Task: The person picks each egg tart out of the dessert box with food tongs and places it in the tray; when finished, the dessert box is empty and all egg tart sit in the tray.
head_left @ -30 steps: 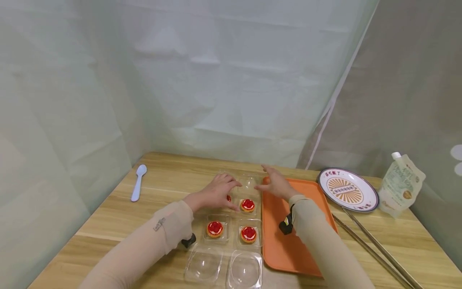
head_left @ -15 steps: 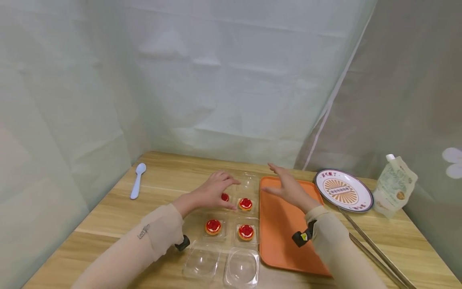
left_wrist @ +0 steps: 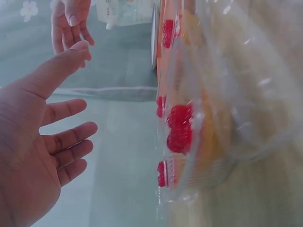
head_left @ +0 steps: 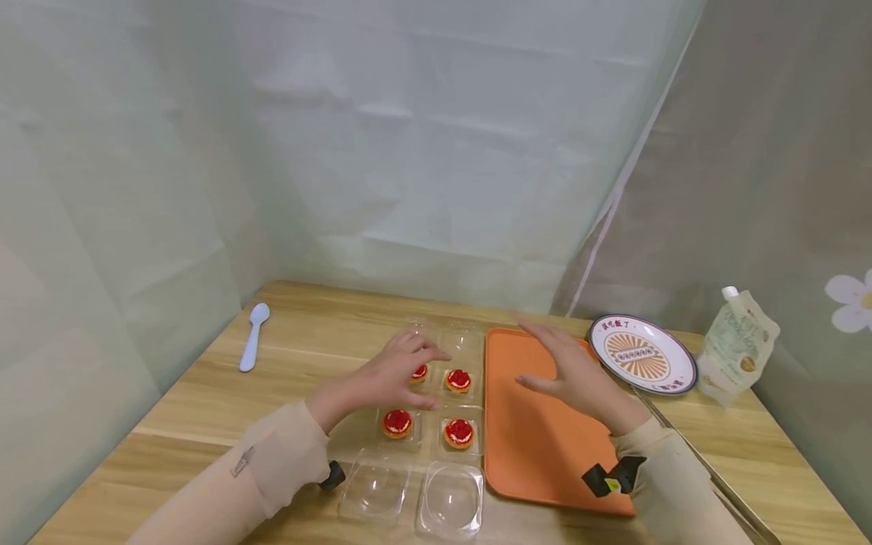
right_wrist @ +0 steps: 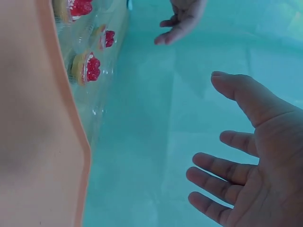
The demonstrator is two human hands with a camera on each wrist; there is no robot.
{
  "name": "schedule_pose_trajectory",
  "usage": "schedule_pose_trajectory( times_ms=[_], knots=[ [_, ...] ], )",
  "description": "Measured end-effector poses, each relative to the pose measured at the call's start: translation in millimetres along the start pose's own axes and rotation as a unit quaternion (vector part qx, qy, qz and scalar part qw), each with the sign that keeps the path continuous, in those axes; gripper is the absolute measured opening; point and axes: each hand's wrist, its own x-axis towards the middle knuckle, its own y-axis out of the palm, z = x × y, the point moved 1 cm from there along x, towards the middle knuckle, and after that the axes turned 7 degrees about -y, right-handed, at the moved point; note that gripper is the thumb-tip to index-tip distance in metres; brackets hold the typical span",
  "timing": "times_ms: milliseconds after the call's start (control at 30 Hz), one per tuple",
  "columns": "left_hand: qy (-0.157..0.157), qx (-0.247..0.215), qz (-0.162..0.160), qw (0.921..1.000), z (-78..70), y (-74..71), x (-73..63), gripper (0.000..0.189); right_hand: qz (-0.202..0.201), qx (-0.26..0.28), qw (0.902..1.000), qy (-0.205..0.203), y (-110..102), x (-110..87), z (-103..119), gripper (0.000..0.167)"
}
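Observation:
My left hand (head_left: 397, 372), fingers spread and holding nothing, hovers over the far left tart (head_left: 418, 372) and partly hides it. Three more red-topped tarts sit in clear plastic boxes: the far right tart (head_left: 459, 381), the near left tart (head_left: 397, 424) and the near right tart (head_left: 459, 433). Their clear lids lie folded back, such as the near right lid (head_left: 450, 499). Raised above the orange tray (head_left: 524, 454), my right hand (head_left: 579, 375) has its fingers extended and nothing in it. The right wrist view shows that hand (right_wrist: 255, 175) well apart from the tarts (right_wrist: 90, 68).
A white plate (head_left: 640, 354) with an orange pattern stands right of the tray. Beside it is a spouted pouch (head_left: 739, 348). Metal tongs (head_left: 722, 484) lie below the plate. A pale blue spoon (head_left: 253, 338) rests at the far left. Curtains hang behind the table.
My right hand has drawn away to the right, farther over the tray, and toward me. My left hand has shifted slightly left. The tarts and boxes stay in place.

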Motion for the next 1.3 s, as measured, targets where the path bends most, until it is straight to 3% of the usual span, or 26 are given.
schedule_pose_trajectory(
  times_ms=[333, 633, 1033, 1300],
  knots=[
    [0.004, 0.027, 0.037, 0.9989, -6.7, 15.9, -17.7, 0.069, -0.039, -0.081, 0.9951, -0.040, -10.1, -51.8, -2.1, 0.067],
    [-0.027, 0.027, 0.057, 0.9976, -9.3, 30.3, -22.1, 0.072, -0.083, -0.109, 0.9905, -0.009, -14.9, -103.3, -22.0, 0.067],
    [-0.037, 0.038, 0.068, 0.9962, -10.6, 45.4, -19.9, 0.081, -0.114, -0.115, 0.9822, 0.094, -19.0, -160.7, -72.6, 0.059],
    [-0.041, 0.041, 0.068, 0.9960, -10.4, 49.7, -21.4, 0.079, -0.065, -0.117, 0.9746, 0.179, -15.6, -185.4, -97.4, 0.062]
  ],
)
